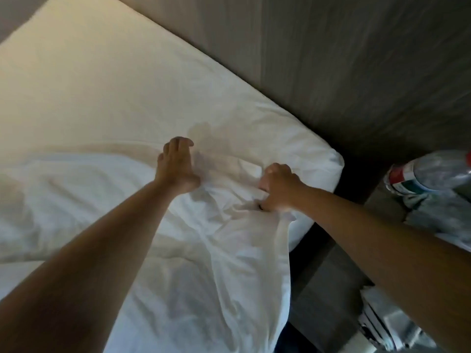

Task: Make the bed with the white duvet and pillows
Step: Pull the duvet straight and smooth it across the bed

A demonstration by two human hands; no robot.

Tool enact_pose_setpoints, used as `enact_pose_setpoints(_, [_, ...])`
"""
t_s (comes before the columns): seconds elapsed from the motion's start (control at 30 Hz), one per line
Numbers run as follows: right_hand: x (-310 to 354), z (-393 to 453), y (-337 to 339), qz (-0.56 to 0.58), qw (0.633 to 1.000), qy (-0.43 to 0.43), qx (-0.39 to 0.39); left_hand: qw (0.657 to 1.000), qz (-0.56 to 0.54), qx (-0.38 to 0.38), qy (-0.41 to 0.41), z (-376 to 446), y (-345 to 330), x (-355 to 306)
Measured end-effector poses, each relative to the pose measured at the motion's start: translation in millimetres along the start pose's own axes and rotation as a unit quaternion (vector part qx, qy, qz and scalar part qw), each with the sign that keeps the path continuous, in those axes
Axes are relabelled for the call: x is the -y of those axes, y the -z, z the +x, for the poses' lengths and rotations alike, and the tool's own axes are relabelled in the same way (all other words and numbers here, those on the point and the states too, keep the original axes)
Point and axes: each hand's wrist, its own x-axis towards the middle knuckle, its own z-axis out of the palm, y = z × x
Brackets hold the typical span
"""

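Note:
A white duvet (193, 263) lies rumpled across the near part of the bed, its edge bunched near the mattress corner. The bare white mattress sheet (107, 93) stretches away to the upper left. My right hand (279, 187) grips a fold of the duvet close to the bed's right corner. My left hand (177, 165) rests on the duvet's upper edge with fingers spread and slightly bent, holding nothing. No pillow shows in this view.
A dark panelled headboard wall (344, 59) runs along the bed's far side. A plastic water bottle (430, 171) lies on a bedside surface at the right, with crumpled cloth (438, 212) below it.

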Motion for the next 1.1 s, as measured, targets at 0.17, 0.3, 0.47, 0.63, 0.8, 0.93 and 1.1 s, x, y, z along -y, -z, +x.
enact_pose_setpoints(0.17, [18.9, 29.2, 1.1, 0.076, 0.995, -0.067, 0.01, 0.939, 0.255, 0.228, -0.041, 40.7, 10.7, 40.0])
enact_pose_setpoints(0.3, [33.8, 31.3, -13.7, 0.029, 0.998, -0.055, 0.004, 0.937, 0.275, 0.215, -0.035, 49.1, 13.7, 58.9])
enact_pose_setpoints(0.47, [0.9, -3.8, 10.9, -0.004, 0.986, -0.059, -0.155, 0.955, 0.194, 0.205, -0.089, 30.7, 11.0, 70.3])
enact_pose_setpoints(0.63, [-33.2, -32.1, 16.6, -0.021, 0.96, -0.092, -0.264, 0.995, 0.055, -0.011, -0.083, 7.2, 13.8, 16.4])
enact_pose_setpoints(0.8, [-65.9, -53.6, 32.5, -0.027, 0.929, -0.157, -0.334, 0.98, 0.018, -0.127, -0.153, 40.8, 55.8, -72.3])
enact_pose_setpoints(0.93, [-78.9, -65.4, 31.8, 0.02, 0.917, -0.228, -0.326, 0.962, 0.06, -0.13, -0.234, 68.5, 71.4, -125.0])
enact_pose_setpoints(1.1, [-91.2, -64.6, 22.8, 0.06, 0.922, -0.301, -0.236, 0.944, 0.102, -0.108, -0.293, 83.6, 53.9, -149.5])
